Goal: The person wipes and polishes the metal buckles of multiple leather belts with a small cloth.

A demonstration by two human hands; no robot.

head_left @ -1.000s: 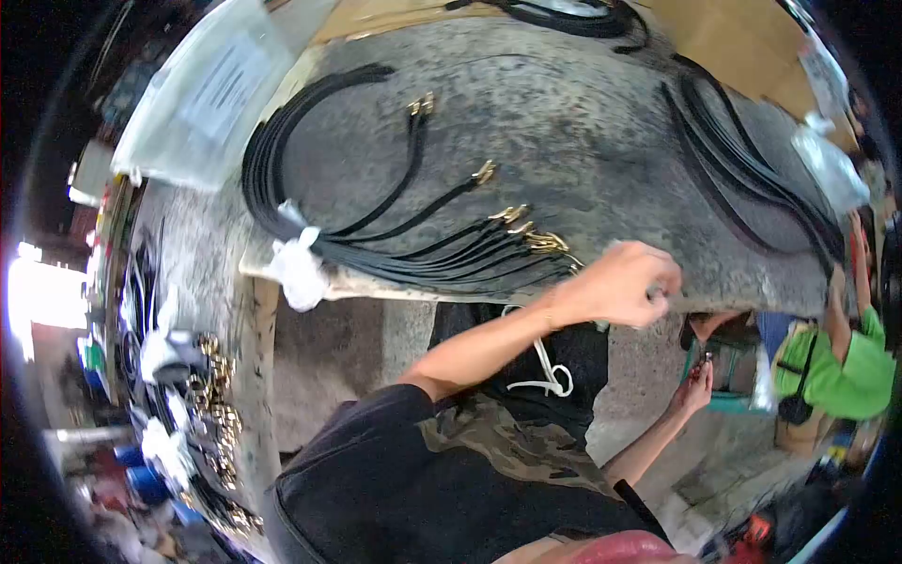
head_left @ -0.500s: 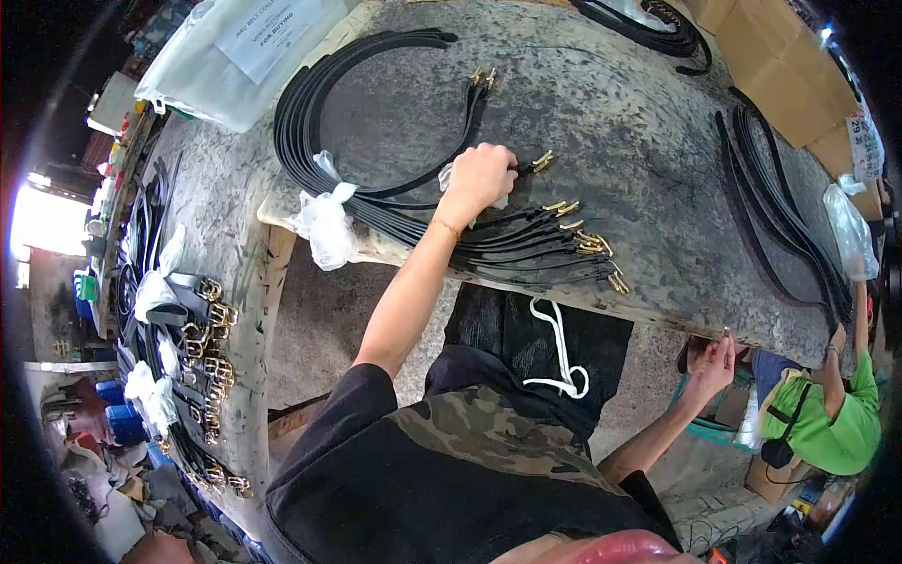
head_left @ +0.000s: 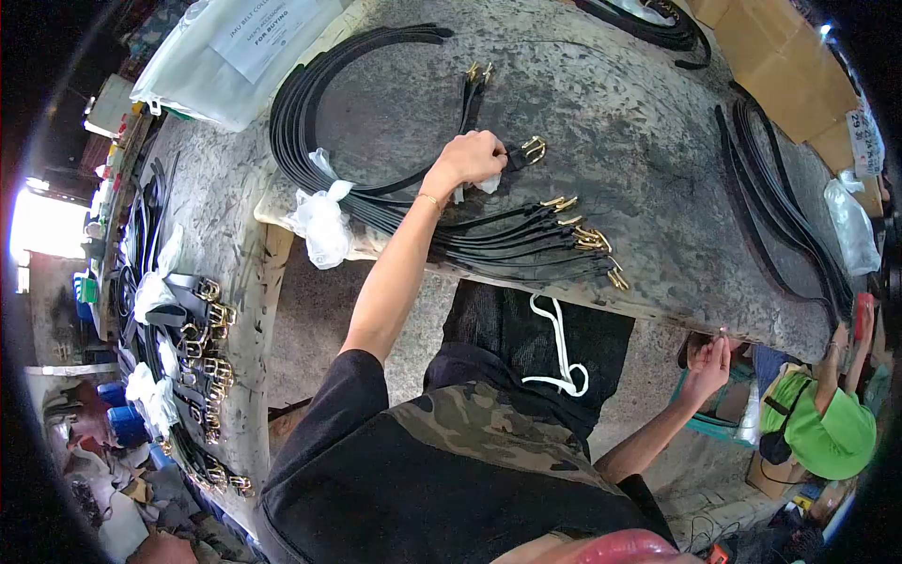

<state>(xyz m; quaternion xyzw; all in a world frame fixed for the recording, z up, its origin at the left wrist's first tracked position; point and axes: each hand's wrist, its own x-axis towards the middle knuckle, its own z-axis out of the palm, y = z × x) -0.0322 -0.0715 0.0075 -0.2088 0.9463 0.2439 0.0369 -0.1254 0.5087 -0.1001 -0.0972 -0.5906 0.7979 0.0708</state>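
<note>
My left hand (head_left: 468, 162) is closed round a black belt near its buckle end, with a crumpled white scrap (head_left: 489, 183) showing under the fingers. The belt's gold buckle (head_left: 534, 149) pokes out just past the fingertips. Below it lies a fanned row of black belts (head_left: 507, 230) with gold buckles, their straps curving up and left. Another pair of belt ends (head_left: 473, 89) lies farther up. At the table's front edge, my right hand (head_left: 707, 368) has thumb and fingers pinched together; I cannot tell what small thing is in them.
A white plastic bag (head_left: 324, 226) is tied round the belts. A big labelled bag (head_left: 240, 56) stands at upper left. More buckled belts (head_left: 202, 357) lie left, others (head_left: 766, 197) right, beside cardboard boxes (head_left: 789, 70). A person in green (head_left: 827, 428) works at far right.
My left hand has moved slightly up and left, and the held belt's buckle now shows its open frame. My right hand stays nearly still. The person in green has shifted.
</note>
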